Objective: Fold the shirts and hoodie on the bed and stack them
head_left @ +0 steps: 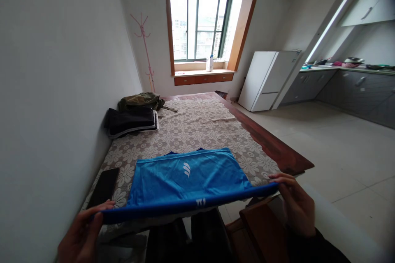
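A blue shirt (212,170) with a white wing-like logo lies folded on the lace tablecloth (191,123). Its near edge, a darker blue band with part of some white lettering, is stretched tight along the front of the table. My left hand (82,230) pinches the left end of that band between thumb and fingers. At the opposite end my right hand (296,201) grips the band the same way, out past the table's front right part. A dark phone (104,187) rests on the cloth just beyond my left hand.
Folded black clothes (131,121) and an olive backpack (140,100) sit against the left wall. A brown wooden chair or stool (262,226) stands close at the front right. Farther off are a pink coat rack (142,41) and a white fridge (267,76).
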Motion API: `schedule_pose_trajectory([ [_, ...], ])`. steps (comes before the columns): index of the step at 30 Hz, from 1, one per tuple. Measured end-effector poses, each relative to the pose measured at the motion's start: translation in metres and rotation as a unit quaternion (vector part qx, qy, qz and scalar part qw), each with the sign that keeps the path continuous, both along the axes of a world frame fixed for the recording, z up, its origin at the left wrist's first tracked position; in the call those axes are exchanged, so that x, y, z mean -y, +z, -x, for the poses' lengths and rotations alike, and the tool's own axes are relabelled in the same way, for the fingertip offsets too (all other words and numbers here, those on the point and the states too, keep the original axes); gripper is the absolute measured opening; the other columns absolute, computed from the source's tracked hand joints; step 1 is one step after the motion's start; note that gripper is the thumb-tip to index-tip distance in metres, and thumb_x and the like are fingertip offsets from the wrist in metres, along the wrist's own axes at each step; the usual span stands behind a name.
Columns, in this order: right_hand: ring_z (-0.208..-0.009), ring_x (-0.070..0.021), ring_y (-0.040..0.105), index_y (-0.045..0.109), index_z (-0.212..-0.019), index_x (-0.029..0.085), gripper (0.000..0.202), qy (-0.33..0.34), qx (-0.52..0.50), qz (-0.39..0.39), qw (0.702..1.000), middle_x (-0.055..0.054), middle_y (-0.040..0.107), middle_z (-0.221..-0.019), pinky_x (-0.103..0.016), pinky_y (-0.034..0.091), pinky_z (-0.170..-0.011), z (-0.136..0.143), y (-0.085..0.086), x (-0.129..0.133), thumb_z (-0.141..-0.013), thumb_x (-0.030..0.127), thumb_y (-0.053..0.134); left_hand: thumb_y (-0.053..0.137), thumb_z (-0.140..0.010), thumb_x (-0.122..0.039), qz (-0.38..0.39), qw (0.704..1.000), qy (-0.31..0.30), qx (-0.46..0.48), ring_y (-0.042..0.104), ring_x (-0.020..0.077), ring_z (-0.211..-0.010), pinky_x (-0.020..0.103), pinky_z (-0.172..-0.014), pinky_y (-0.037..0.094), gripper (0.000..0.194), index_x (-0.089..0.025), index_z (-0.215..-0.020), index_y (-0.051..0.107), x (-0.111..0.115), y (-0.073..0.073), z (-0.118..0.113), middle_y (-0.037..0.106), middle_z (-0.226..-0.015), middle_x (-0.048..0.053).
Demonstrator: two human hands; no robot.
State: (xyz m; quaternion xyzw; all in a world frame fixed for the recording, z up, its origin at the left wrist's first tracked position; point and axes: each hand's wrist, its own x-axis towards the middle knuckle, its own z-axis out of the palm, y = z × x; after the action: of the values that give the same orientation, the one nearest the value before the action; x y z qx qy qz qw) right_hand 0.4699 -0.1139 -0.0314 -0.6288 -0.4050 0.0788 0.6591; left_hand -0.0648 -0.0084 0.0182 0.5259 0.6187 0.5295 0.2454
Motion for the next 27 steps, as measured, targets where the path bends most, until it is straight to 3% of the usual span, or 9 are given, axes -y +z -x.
schedule_pose_trajectory([
  [2, -0.099, -0.0288, 0.066, 0.069, -0.095, 0.024, 0.030, -0.017, 0.025, 0.056, 0.998, -0.008, 0.073, -0.101, -0.041, 0.050, -0.094, 0.002, 0.013, -0.036, -0.087, 0.052, 0.065, 0.055, -0.084, -0.063, 0.055, 0.995, 0.013, -0.083, 0.071, 0.0274, -0.094, 0.038, -0.089, 0.057, 0.040, -0.028, -0.100, 0.064, -0.035, 0.011, -0.012, 0.075, -0.097, 0.002],
  [4, -0.088, -0.0263, 0.066, 0.069, -0.094, 0.023, 0.030, -0.006, 0.049, 0.115, 0.992, -0.007, 0.073, -0.091, -0.038, 0.051, -0.084, 0.002, 0.021, -0.079, -0.088, 0.051, 0.061, 0.050, -0.086, -0.058, 0.074, 0.987, -0.018, -0.139, 0.072, 0.0264, -0.087, 0.034, -0.079, 0.056, 0.040, -0.024, -0.101, 0.065, -0.078, 0.015, -0.025, 0.076, -0.095, 0.006],
  [7, -0.086, -0.0256, 0.068, 0.068, -0.093, 0.021, 0.027, 0.035, 0.093, 0.173, 0.980, -0.008, 0.075, -0.088, -0.036, 0.052, -0.079, 0.001, 0.020, -0.141, -0.089, 0.043, 0.054, 0.045, -0.092, -0.048, 0.100, 0.955, -0.057, -0.275, 0.072, 0.0242, -0.084, 0.032, -0.078, 0.053, 0.035, -0.021, -0.102, 0.066, -0.135, 0.009, -0.043, 0.077, -0.096, 0.009],
  [10, -0.085, -0.0249, 0.068, 0.068, -0.091, 0.022, 0.021, 0.040, 0.152, 0.231, 0.960, -0.008, 0.075, -0.087, -0.035, 0.050, -0.078, -0.003, 0.008, -0.182, -0.089, 0.033, 0.051, 0.043, -0.095, -0.041, 0.132, 0.925, -0.063, -0.350, 0.072, 0.0256, -0.085, 0.032, -0.075, 0.050, 0.032, -0.021, -0.102, 0.067, -0.168, -0.005, -0.053, 0.078, -0.093, 0.011],
  [13, -0.083, -0.0241, 0.068, 0.069, -0.091, 0.023, 0.017, 0.040, 0.169, 0.251, 0.952, -0.007, 0.075, -0.088, -0.034, 0.047, -0.076, -0.009, -0.007, -0.198, -0.089, 0.029, 0.053, 0.043, -0.096, -0.040, 0.148, 0.917, -0.065, -0.365, 0.072, 0.0277, -0.087, 0.032, -0.073, 0.049, 0.032, -0.021, -0.102, 0.068, -0.177, -0.017, -0.055, 0.078, -0.093, 0.012],
  [19, -0.082, -0.0250, 0.066, 0.067, -0.103, 0.025, 0.019, 0.010, 0.231, 0.297, 0.927, -0.007, 0.074, -0.091, -0.034, 0.044, -0.075, -0.016, -0.033, -0.200, -0.093, 0.029, 0.052, 0.043, -0.097, -0.046, 0.155, 0.915, -0.045, -0.371, 0.071, 0.0285, -0.089, 0.033, -0.073, 0.048, 0.036, -0.023, -0.112, 0.066, -0.177, -0.025, -0.054, 0.077, -0.096, 0.011],
  [22, -0.079, -0.0242, 0.066, 0.065, -0.112, 0.024, 0.024, -0.003, 0.257, 0.313, 0.914, -0.006, 0.073, -0.090, -0.033, 0.043, -0.073, -0.016, -0.036, -0.200, -0.094, 0.032, 0.052, 0.047, -0.095, -0.045, 0.144, 0.935, -0.048, -0.321, 0.071, 0.0234, -0.080, 0.032, -0.075, 0.049, 0.037, -0.021, -0.118, 0.064, -0.178, -0.026, -0.050, 0.076, -0.096, 0.009],
  [24, -0.077, -0.0231, 0.065, 0.063, -0.119, 0.024, 0.028, -0.003, 0.262, 0.316, 0.912, -0.005, 0.072, -0.087, -0.033, 0.043, -0.073, -0.015, -0.034, -0.199, -0.095, 0.034, 0.052, 0.051, -0.093, -0.047, 0.143, 0.947, -0.059, -0.281, 0.069, 0.0206, -0.073, 0.033, -0.076, 0.051, 0.048, -0.019, -0.131, 0.057, -0.177, -0.026, -0.045, 0.076, -0.102, 0.009],
  [27, -0.076, -0.0221, 0.065, 0.058, -0.129, 0.023, 0.039, 0.011, 0.270, 0.300, 0.915, -0.006, 0.072, -0.096, -0.034, 0.046, -0.074, -0.012, -0.029, -0.192, -0.094, 0.039, 0.054, 0.055, -0.090, -0.051, 0.110, 0.964, -0.081, -0.230, 0.071, 0.0222, -0.086, 0.035, -0.079, 0.054, 0.063, -0.018, -0.143, 0.048, -0.161, -0.020, -0.042, 0.070, -0.125, 0.014],
])
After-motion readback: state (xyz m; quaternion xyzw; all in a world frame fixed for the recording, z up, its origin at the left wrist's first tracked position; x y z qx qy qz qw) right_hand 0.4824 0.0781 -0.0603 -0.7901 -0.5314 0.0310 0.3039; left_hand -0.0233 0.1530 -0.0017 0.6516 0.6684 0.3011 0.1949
